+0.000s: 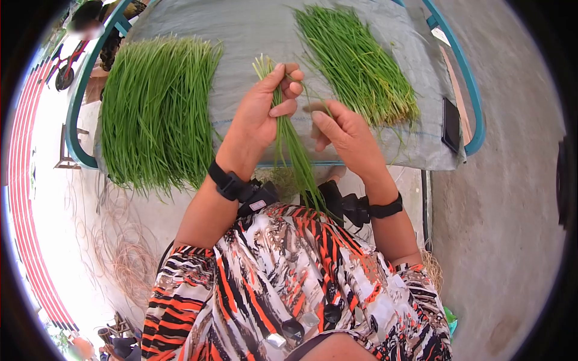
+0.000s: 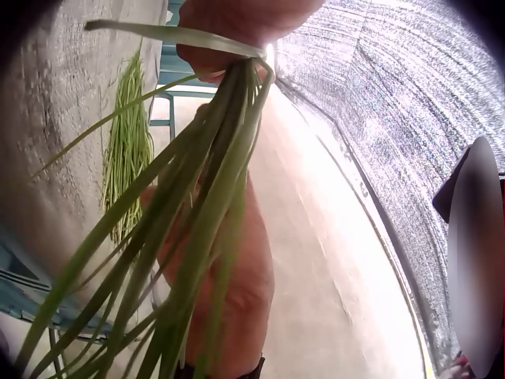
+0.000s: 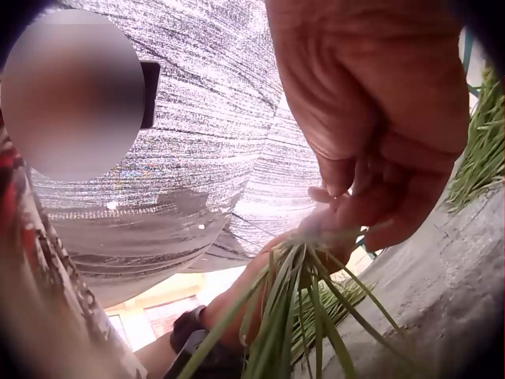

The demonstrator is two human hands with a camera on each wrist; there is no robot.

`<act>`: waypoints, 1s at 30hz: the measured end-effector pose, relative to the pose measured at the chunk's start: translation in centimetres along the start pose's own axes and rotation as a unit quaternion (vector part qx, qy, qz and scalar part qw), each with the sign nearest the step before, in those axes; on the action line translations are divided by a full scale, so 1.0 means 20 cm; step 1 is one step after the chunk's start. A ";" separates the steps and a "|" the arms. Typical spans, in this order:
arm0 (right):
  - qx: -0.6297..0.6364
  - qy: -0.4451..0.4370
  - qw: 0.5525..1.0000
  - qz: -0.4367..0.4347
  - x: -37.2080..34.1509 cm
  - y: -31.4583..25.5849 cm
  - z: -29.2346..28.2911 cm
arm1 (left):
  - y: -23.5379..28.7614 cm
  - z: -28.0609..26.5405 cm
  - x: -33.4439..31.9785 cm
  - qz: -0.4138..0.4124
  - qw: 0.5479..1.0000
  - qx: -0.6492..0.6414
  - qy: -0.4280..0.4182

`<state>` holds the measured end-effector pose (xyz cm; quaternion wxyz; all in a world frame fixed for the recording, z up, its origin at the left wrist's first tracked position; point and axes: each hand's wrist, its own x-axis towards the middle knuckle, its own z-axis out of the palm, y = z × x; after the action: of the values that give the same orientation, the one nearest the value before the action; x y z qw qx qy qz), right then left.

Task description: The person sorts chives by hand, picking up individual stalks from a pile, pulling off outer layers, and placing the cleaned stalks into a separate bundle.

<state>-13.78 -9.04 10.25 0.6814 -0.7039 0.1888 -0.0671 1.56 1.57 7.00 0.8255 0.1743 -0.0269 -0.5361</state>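
Note:
A small bunch of long green stalks (image 1: 294, 150) is gripped by my left hand (image 1: 265, 105), pale ends up and leafy ends hanging toward my lap. My right hand (image 1: 348, 135) is just to the right, thumb and fingers bent around a thin green blade. In the left wrist view a flat blade (image 2: 170, 34) crosses the top of the bunch (image 2: 197, 189), beside the fingers of my left hand (image 2: 237, 31). The right wrist view shows my right hand (image 3: 379, 118) above the spreading stalks (image 3: 296, 316).
A wide layer of green stalks (image 1: 158, 111) lies on the left of the grey cloth (image 1: 253, 30), and a second pile (image 1: 358, 63) on its right. A dark phone (image 1: 450, 124) lies near the right edge. Blue-green rails (image 1: 472, 78) border the surface.

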 end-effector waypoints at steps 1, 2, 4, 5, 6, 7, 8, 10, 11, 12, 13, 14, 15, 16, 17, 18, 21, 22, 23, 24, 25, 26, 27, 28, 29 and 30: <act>-0.006 -0.023 1.000 0.003 0.00 0.01 -0.01 | 0.01 0.00 0.00 0.007 1.000 -0.003 0.011; 0.015 -0.021 1.000 0.006 0.00 0.02 -0.01 | 0.03 -0.01 0.00 0.013 1.000 -0.007 0.024; 0.056 -0.016 0.998 0.015 0.00 0.04 -0.01 | 0.05 -0.03 0.00 0.023 0.999 -0.022 0.037; 0.071 -0.019 0.997 0.020 0.00 0.04 -0.01 | 0.06 -0.04 0.00 0.027 0.999 -0.032 0.035; 0.086 -0.020 0.996 0.024 0.00 0.05 -0.02 | 0.07 -0.04 0.00 0.030 0.998 -0.041 0.032; 0.101 -0.021 0.994 0.026 0.00 0.05 -0.03 | 0.07 -0.05 -0.01 0.029 0.998 -0.051 0.027; 0.101 -0.016 0.994 0.027 0.00 0.05 -0.03 | 0.08 -0.05 -0.01 0.029 0.997 -0.062 0.021; 0.100 -0.005 0.995 0.028 0.00 0.05 -0.03 | 0.08 -0.06 -0.01 0.030 0.996 -0.079 0.011; 0.098 0.004 0.995 0.025 0.00 0.06 -0.03 | 0.08 -0.07 -0.02 0.031 0.996 -0.086 0.008; 0.095 0.013 0.995 0.022 0.00 0.07 -0.02 | 0.08 -0.07 -0.02 0.032 0.995 -0.094 0.005; 0.094 0.021 0.995 0.018 0.00 0.08 -0.02 | 0.08 -0.08 -0.02 0.033 0.995 -0.095 0.003; 0.091 0.017 0.995 0.021 0.00 0.07 -0.01 | 0.09 -0.08 -0.02 0.032 0.995 -0.098 0.002; 0.089 0.014 0.996 0.023 0.00 0.05 0.00 | 0.09 -0.08 -0.02 0.031 0.994 -0.100 0.000; 0.086 0.010 0.996 0.024 0.01 0.04 0.01 | 0.09 -0.08 -0.02 0.029 0.994 -0.102 0.003; 0.081 0.000 0.996 0.022 0.01 0.04 0.01 | 0.08 -0.07 -0.03 0.029 0.994 -0.104 0.006; 0.075 -0.011 0.997 0.020 0.02 0.04 0.01 | 0.08 -0.06 -0.04 0.028 0.994 -0.106 0.009; 0.068 0.002 0.998 0.016 0.05 0.05 0.03 | 0.08 -0.07 -0.04 0.023 0.993 -0.114 -0.009; 0.067 0.015 0.997 0.015 0.06 0.06 0.04 | 0.08 -0.07 -0.04 0.022 0.993 -0.114 -0.014; 0.058 0.028 0.998 0.004 0.06 0.05 0.05 | 0.08 -0.07 -0.05 0.021 0.993 -0.114 -0.020; 0.049 0.040 0.998 -0.006 0.07 0.04 0.06 | 0.08 -0.06 -0.05 0.022 0.993 -0.115 -0.025; 0.040 0.055 0.998 -0.015 0.07 0.04 0.07 | 0.08 -0.06 -0.06 0.022 0.993 -0.114 -0.020; 0.033 0.031 0.999 -0.007 0.07 0.03 0.06 | 0.07 -0.05 -0.06 0.022 0.993 -0.113 -0.016; 0.025 0.009 1.000 0.001 0.07 0.03 0.06 | 0.07 -0.04 -0.06 0.021 0.993 -0.111 -0.013; 0.018 -0.014 1.000 0.008 0.07 0.03 0.05 | 0.08 -0.05 -0.06 0.021 0.994 -0.109 -0.014; 0.012 -0.011 1.000 0.004 0.06 0.03 0.05 | 0.07 -0.05 -0.06 0.021 0.994 -0.108 -0.015; 0.005 -0.008 1.000 0.000 0.06 0.03 0.06 | 0.08 -0.05 -0.06 0.022 0.994 -0.106 -0.015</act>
<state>-12.36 -8.38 9.32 0.6868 -0.7006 0.1831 -0.0621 2.60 3.45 6.70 0.8504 0.0766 0.0139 -0.5203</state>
